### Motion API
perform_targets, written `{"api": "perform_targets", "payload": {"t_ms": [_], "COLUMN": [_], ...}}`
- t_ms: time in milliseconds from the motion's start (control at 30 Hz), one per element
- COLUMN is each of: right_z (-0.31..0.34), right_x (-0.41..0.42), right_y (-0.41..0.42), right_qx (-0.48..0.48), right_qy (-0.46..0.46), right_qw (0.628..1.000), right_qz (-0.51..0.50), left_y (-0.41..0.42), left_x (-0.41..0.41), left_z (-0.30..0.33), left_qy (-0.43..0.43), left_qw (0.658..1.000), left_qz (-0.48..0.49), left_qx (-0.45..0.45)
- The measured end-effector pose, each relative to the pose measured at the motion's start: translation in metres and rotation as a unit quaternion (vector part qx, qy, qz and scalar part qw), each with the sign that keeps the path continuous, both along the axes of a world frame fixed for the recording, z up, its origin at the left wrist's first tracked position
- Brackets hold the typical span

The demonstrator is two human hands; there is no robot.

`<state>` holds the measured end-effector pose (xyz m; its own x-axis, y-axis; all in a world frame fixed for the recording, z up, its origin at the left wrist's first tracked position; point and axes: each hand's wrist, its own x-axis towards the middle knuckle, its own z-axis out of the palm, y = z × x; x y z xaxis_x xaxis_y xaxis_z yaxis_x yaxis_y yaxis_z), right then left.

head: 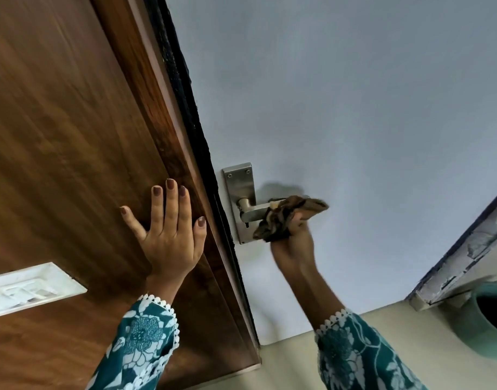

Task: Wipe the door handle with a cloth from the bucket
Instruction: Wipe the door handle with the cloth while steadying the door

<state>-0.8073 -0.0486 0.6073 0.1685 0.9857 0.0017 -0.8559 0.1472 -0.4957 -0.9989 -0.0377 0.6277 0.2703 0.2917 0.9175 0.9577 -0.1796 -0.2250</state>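
The right hand (293,243) is gripping a bunched brown cloth (289,218), its fingers closed around the fabric, and is pressing it against the lever of the door handle (255,211). The cloth is covering the outer part of the lever, while the inner part near the pivot is showing bare metal. The handle is sitting on a brushed steel backplate (238,187), which is fixed with visible screws to the pale grey-blue door (354,108), close to the door's edge.

The left hand (168,226) is lying flat and open, fingers spread, against the brown wooden frame (72,136) just beside the door's edge, holding nothing. Both sleeves (140,342) are showing a teal floral print with white scalloped trim at the cuffs.

A white switch plate (30,288) is sitting on the wooden surface to the left, below the left hand. At the lower right, a pale green bucket (483,327) is standing on the floor (292,361), partly cut off by the picture's edge, well apart from the handle. Its inside is dark and its contents cannot be made out.
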Motion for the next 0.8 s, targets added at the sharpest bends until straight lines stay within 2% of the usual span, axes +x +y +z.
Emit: {"api": "perform_targets", "payload": {"t_ms": [100,167,267,367,500,567,700,800], "right_z": [0.001,0.0,-0.005,-0.003,0.005,0.002,0.0,-0.003], "right_x": [-0.035,-0.041,-0.02,0.012,0.056,0.061,0.034,-0.004], "right_y": [-0.007,-0.007,-0.003,0.0,0.003,0.005,0.004,0.003], "right_qx": [-0.043,-0.065,-0.061,-0.018,-0.023,-0.029,-0.038,-0.081], "right_qy": [0.103,0.122,0.036,-0.022,-0.12,-0.139,-0.042,0.022], "right_qw": [0.993,0.99,0.997,1.0,0.992,0.99,0.998,0.997], "right_qz": [0.039,0.038,0.03,0.011,-0.018,-0.016,-0.02,-0.001], "left_y": [0.0,-0.001,-0.002,-0.002,-0.003,-0.002,-0.001,0.0], "left_x": [0.0,0.0,-0.001,-0.002,0.0,0.0,0.002,0.001], "left_z": [0.0,0.001,0.001,0.001,0.002,0.002,0.0,-0.001], "left_qy": [0.004,0.003,0.001,-0.004,-0.003,-0.001,-0.001,0.001], "left_qw": [1.0,1.0,1.0,1.0,1.0,1.0,1.0,1.0], "left_qz": [0.005,0.006,0.0,-0.009,-0.007,-0.004,-0.001,0.0], "left_qx": [0.001,0.0,-0.002,-0.005,-0.004,-0.003,0.005,0.007]}}
